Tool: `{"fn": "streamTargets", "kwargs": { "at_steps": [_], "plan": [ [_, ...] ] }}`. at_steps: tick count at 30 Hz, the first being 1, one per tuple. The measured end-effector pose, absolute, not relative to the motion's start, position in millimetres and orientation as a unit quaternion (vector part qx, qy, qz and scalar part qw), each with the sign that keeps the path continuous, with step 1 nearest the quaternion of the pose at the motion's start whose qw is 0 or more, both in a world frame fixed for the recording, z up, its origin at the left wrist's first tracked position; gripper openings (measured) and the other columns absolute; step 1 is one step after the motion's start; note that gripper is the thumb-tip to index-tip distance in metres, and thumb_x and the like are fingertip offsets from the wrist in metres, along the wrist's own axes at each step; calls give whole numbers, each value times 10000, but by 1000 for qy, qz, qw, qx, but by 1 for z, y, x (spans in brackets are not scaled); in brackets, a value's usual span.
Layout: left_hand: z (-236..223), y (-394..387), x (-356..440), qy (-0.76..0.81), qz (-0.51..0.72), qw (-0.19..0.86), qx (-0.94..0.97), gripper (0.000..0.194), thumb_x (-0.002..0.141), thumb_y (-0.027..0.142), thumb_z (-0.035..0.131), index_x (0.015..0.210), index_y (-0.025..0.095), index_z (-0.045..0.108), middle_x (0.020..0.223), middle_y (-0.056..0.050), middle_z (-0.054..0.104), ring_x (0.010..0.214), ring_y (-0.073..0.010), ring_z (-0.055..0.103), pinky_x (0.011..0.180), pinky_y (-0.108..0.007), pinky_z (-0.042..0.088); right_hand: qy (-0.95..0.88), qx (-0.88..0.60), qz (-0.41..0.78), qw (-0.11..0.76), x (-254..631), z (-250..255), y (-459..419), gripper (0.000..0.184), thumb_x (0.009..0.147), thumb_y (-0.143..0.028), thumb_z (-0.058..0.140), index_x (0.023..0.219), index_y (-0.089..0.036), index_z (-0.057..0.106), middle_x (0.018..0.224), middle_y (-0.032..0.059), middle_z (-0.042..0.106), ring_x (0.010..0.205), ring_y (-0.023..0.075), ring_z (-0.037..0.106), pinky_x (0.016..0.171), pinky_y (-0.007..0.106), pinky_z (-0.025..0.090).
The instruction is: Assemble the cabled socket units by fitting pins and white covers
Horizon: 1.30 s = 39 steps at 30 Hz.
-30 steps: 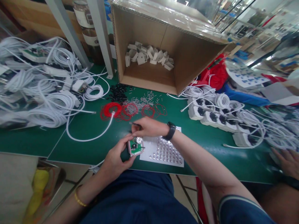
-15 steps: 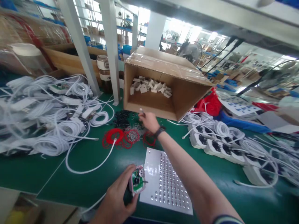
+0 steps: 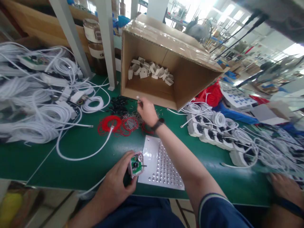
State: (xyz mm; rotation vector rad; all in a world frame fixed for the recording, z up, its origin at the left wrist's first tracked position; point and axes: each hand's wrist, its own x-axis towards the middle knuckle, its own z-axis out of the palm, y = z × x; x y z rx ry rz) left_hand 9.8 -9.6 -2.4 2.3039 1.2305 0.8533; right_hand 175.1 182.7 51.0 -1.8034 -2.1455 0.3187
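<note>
My left hand [image 3: 117, 177] grips the sides of a small white housing with a green circuit board [image 3: 136, 165] in its open face; a thin dark pin juts from it to the right. Past the sheet, my right hand [image 3: 147, 111] reaches over the loose screws [image 3: 130, 123], its fingers closed round a thin tool with a pale tip [image 3: 138, 98]; most of the tool is hidden. A white sheet with rows of small shiny round pieces [image 3: 149, 158] lies under my right forearm. Red rings [image 3: 110, 123] and small black parts [image 3: 118, 106] lie left of that hand.
An open cardboard box [image 3: 187, 85] with white plastic pieces stands at the back. Coiled white cables [image 3: 47, 107] crowd the left; white housings with cables [image 3: 211, 133] stand at the right. Metal posts [image 3: 105, 47] rise back left. Another person's hand [image 3: 285, 188] rests at the right edge.
My right hand has left the circuit-board housing and moved forward to the loose screws near the box. My left hand keeps hold of the housing. The camera tilted up, then partly down.
</note>
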Motion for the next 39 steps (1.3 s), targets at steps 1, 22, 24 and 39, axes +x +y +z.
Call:
{"fn": "streamTargets", "kwargs": {
  "at_steps": [1,22,24,39],
  "plan": [
    [-2,-9,10,441,306,203,819,598,761,157,521,1328,151,329,1282,-126,557,1182,-229,547,1025,-351,447,-740,-622,140,214,184,55,164,228,906,-149,393,1081,-132,539,1008,94,625,909,165,578,798,264,430],
    [-5,-12,9,446,300,242,808,684,704,111,545,1347,173,321,1309,-111,535,1188,-246,539,1028,-367,439,-860,-445,206,142,187,54,-10,236,884,-75,457,1048,-194,579,1059,61,601,869,151,609,681,232,496],
    [-5,-12,8,442,302,249,807,702,697,112,546,1355,180,311,1312,-108,535,1190,-249,538,1026,-372,441,-872,-449,170,91,184,63,-12,220,897,-92,443,1054,-185,565,1063,62,606,799,150,618,599,233,481],
    [-10,-13,10,458,283,237,809,654,739,159,548,1352,161,316,1316,-123,524,1192,-237,535,1035,-359,429,-812,-537,104,202,171,37,-22,155,939,-265,466,925,-162,581,876,61,621,734,156,607,537,236,433]
  ]
}}
